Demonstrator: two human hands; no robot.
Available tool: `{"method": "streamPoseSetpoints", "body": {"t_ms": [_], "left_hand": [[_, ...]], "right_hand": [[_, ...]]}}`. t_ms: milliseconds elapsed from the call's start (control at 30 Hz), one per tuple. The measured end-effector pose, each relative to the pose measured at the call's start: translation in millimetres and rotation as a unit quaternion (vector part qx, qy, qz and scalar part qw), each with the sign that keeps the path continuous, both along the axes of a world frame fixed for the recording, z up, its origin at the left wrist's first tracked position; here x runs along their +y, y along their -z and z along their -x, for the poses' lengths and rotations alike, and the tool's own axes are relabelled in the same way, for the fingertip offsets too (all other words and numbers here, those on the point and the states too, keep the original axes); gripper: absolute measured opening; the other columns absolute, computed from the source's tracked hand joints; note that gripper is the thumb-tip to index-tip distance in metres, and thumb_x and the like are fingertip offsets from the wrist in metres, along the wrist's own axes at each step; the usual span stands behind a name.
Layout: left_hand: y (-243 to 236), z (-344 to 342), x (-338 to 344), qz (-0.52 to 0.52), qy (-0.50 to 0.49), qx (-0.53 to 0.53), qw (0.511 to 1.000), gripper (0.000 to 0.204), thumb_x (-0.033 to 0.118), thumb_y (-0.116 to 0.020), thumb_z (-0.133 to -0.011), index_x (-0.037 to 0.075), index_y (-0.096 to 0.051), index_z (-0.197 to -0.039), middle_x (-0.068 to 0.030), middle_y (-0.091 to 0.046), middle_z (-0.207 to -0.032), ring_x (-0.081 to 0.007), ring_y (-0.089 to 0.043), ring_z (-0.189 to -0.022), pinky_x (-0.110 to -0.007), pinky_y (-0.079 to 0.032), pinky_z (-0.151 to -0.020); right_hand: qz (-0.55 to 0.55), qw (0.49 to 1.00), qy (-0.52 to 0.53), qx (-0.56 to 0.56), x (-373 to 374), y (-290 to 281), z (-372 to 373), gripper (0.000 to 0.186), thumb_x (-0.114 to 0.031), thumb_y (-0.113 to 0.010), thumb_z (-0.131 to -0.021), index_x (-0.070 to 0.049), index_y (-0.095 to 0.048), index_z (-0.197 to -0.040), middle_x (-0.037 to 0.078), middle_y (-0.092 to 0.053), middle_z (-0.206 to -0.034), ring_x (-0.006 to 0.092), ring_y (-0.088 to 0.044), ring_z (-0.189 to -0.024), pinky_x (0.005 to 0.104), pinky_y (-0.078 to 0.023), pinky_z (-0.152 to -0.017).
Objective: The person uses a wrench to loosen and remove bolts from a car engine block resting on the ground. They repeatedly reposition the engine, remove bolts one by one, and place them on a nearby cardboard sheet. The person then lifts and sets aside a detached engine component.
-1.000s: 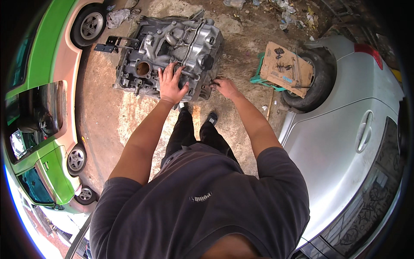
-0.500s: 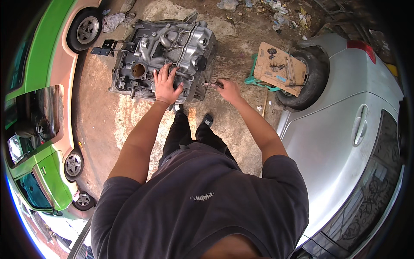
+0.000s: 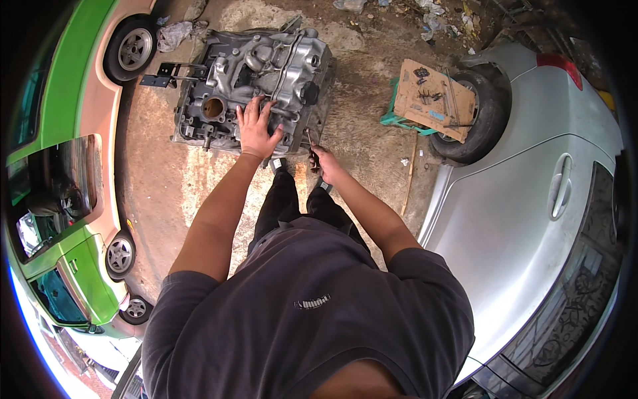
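Note:
A grey metal car engine [image 3: 266,83] lies in front of me, with a round bore [image 3: 212,108] on its near left side. My left hand [image 3: 255,131] rests on the engine's near edge, fingers spread and holding nothing. My right hand [image 3: 324,163] is closed around the dark handle of a slim tool, apparently a screwdriver [image 3: 312,157]. The thin shaft points up and away, close to the engine's near right corner. My palm and fingers hide part of the handle.
A cardboard sheet [image 3: 435,100] with small metal parts and rods lies on a green stool [image 3: 391,112] beside a loose tyre [image 3: 488,126]. A silver car body [image 3: 505,193] flanks me on the right, a green and peach vehicle [image 3: 100,193] on the left. Litter [image 3: 432,20] lies at the far side.
My right hand has moved left and toward me with the tool, whose shaft has swung from pointing left to pointing away. The left hand stays on the engine.

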State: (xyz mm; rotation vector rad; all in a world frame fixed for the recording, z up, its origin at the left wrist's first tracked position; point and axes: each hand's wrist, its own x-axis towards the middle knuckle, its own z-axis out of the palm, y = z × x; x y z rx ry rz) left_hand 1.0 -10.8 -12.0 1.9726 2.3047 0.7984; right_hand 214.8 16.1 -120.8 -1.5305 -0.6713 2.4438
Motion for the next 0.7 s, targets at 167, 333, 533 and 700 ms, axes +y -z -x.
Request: {"method": "streamPoseSetpoints", "body": {"t_ms": [167, 333, 533, 700], "left_hand": [[-1.2, -0.3, 0.3, 0.004, -0.001, -0.001, 1.000, 0.063, 0.034, -0.063, -0.076, 0.018, -0.047, -0.135, -0.0116, -0.037, -0.143, -0.0349, -0.032, -0.135, -0.060, -0.009, -0.114], [-1.1, 0.1, -0.1, 0.005, 0.001, -0.005, 1.000, 0.064, 0.035, -0.063, -0.076, 0.018, -0.046, -0.135, -0.0120, -0.037, -0.143, -0.0349, -0.032, -0.136, -0.060, -0.008, -0.114], [-0.8, 0.4, 0.0, 0.003, 0.002, -0.001, 1.000, 0.065, 0.035, -0.063, -0.076, 0.018, -0.046, -0.136, -0.0132, -0.038, -0.143, -0.0353, -0.031, -0.136, -0.060, -0.008, -0.114], [-1.3, 0.3, -0.4, 0.001, 0.002, -0.001, 1.000, 0.065, 0.035, -0.063, -0.075, 0.018, -0.046, -0.136, -0.0135, -0.038, -0.143, -0.0358, -0.032, -0.135, -0.060, -0.008, -0.114]], "right_hand": [[0.073, 0.994, 0.010, 0.075, -11.4, 1.4, 7.6, 0.035, -0.052, -0.058, -0.092, -0.017, -0.053, -0.088, -0.002, -0.056, -0.071, 0.0145, -0.055, -0.065, 0.0331, -0.044, -0.059], [0.012, 0.999, -0.012, 0.046, -11.3, 11.6, 11.1, 0.041, -0.058, -0.058, -0.090, -0.017, -0.057, -0.095, -0.002, -0.060, -0.077, 0.0140, -0.061, -0.074, 0.0326, -0.046, -0.060], [-0.295, 0.937, -0.183, -0.040, 30.2, 31.2, -10.1, 0.049, -0.054, -0.057, -0.092, -0.006, -0.063, -0.091, 0.002, -0.062, -0.076, 0.0137, -0.061, -0.075, 0.0299, -0.045, -0.063], [-0.523, 0.704, -0.421, -0.229, 94.6, -4.4, -22.1, 0.042, -0.047, -0.054, -0.094, -0.015, -0.065, -0.119, 0.010, -0.065, -0.102, 0.0271, -0.059, -0.105, 0.0412, -0.045, -0.094]]}}
